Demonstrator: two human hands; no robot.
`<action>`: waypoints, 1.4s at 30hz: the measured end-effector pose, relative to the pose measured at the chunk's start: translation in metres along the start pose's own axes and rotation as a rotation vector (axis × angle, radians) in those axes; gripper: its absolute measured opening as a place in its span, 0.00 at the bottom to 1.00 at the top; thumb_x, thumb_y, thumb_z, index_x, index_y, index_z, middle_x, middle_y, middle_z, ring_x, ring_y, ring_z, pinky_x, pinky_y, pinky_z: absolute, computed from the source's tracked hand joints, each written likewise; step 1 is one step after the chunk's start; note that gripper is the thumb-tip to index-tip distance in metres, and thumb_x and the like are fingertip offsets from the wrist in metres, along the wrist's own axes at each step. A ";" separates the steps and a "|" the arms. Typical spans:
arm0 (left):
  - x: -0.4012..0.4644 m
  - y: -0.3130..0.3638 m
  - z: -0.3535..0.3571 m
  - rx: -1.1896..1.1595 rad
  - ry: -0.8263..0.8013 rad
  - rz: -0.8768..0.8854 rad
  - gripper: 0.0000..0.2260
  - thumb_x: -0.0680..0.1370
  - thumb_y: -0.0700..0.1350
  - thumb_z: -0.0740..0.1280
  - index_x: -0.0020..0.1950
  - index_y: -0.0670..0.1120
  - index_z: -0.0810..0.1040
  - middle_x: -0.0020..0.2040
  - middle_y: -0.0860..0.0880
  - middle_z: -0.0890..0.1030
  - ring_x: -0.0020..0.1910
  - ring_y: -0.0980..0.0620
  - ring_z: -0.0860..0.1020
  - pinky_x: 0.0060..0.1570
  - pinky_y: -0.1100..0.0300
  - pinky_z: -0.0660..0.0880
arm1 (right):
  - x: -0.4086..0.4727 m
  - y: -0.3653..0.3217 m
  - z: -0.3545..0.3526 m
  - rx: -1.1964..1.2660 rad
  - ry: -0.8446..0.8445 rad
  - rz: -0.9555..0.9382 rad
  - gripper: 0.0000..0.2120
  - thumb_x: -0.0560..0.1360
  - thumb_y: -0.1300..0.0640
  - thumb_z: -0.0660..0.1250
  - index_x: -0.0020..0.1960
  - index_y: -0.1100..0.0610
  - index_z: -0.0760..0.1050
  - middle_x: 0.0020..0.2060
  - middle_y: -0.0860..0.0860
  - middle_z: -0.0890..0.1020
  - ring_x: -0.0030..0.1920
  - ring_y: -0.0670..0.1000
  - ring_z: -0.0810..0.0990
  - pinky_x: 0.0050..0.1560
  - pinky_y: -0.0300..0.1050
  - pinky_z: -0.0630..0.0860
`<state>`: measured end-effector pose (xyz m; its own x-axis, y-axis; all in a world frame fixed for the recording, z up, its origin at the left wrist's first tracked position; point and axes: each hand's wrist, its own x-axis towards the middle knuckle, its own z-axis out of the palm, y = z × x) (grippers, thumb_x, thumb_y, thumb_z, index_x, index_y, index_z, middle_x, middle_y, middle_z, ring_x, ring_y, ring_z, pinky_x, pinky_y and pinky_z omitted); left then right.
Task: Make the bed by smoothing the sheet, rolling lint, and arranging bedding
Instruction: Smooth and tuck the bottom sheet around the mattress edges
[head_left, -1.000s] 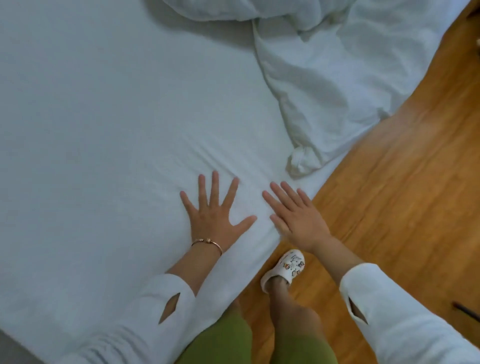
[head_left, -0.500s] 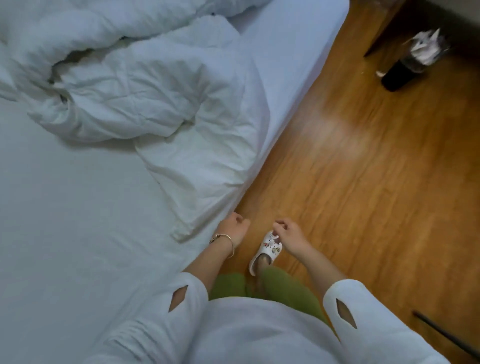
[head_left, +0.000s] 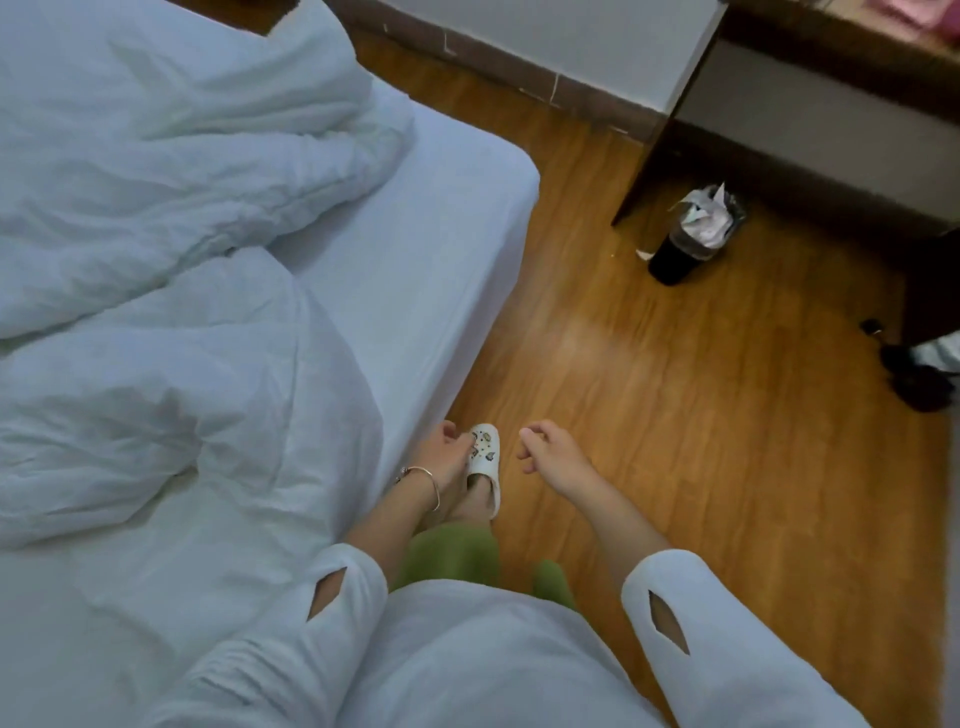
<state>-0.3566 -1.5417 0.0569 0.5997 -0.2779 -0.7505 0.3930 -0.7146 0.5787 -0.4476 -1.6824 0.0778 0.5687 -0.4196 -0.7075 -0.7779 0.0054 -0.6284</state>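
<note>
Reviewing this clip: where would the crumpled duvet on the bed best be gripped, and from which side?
Probably the duvet at its near folded edge beside the mattress side, approached from the floor side where the person stands. That edge bulges within reach of the left hand; the rest is bunched farther away.

Dim, cool, even light; a soft glare patch on the wooden floor (head_left: 587, 332) toward 3 o'clock; wide-angle bending at the edges; slight softness overall.

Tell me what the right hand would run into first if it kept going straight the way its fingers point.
Probably nothing soon: the right hand points forward over bare wooden floor. Further along that line lies the bed corner or the wall; depth is unclear.
</note>
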 end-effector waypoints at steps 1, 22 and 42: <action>0.017 0.017 -0.001 -0.011 0.007 -0.008 0.20 0.77 0.51 0.63 0.67 0.47 0.68 0.49 0.50 0.77 0.53 0.47 0.78 0.61 0.50 0.73 | 0.019 -0.016 -0.011 -0.013 0.005 -0.006 0.16 0.81 0.53 0.58 0.65 0.59 0.71 0.46 0.51 0.79 0.42 0.50 0.78 0.44 0.43 0.76; 0.286 0.310 -0.023 -0.145 0.167 -0.217 0.16 0.76 0.47 0.64 0.64 0.49 0.71 0.53 0.46 0.78 0.48 0.46 0.80 0.50 0.56 0.75 | 0.355 -0.271 -0.184 -0.424 -0.293 0.003 0.13 0.80 0.51 0.60 0.63 0.54 0.70 0.48 0.51 0.80 0.49 0.53 0.81 0.54 0.51 0.79; 0.500 0.591 -0.131 -0.446 0.551 -0.367 0.23 0.80 0.45 0.59 0.74 0.48 0.58 0.41 0.55 0.73 0.40 0.53 0.74 0.44 0.58 0.72 | 0.647 -0.591 -0.230 -1.013 -0.665 -0.375 0.19 0.80 0.51 0.59 0.69 0.52 0.68 0.56 0.52 0.79 0.55 0.52 0.77 0.59 0.49 0.73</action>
<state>0.2667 -2.0189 0.0650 0.5905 0.3658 -0.7193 0.8041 -0.3423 0.4861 0.3181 -2.1661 0.0661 0.5930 0.2925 -0.7502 -0.2283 -0.8324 -0.5050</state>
